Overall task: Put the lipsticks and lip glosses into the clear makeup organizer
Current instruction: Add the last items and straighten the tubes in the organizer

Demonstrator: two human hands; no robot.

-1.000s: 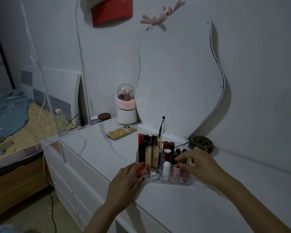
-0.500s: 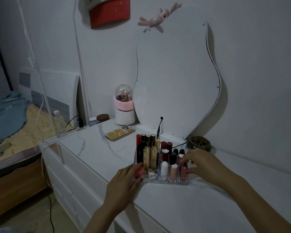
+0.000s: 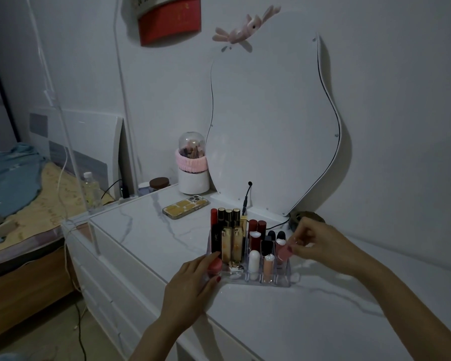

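One pink lip gloss, pinched upright by the right hand, stands directly above the clear makeup organizer at lower centre of frame.

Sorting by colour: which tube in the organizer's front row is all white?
The white tube, rounded on top, left of the peach gloss in the organizer.

Dim room: white marble-top dresser against grey wall, wavy mirror, bed at left.
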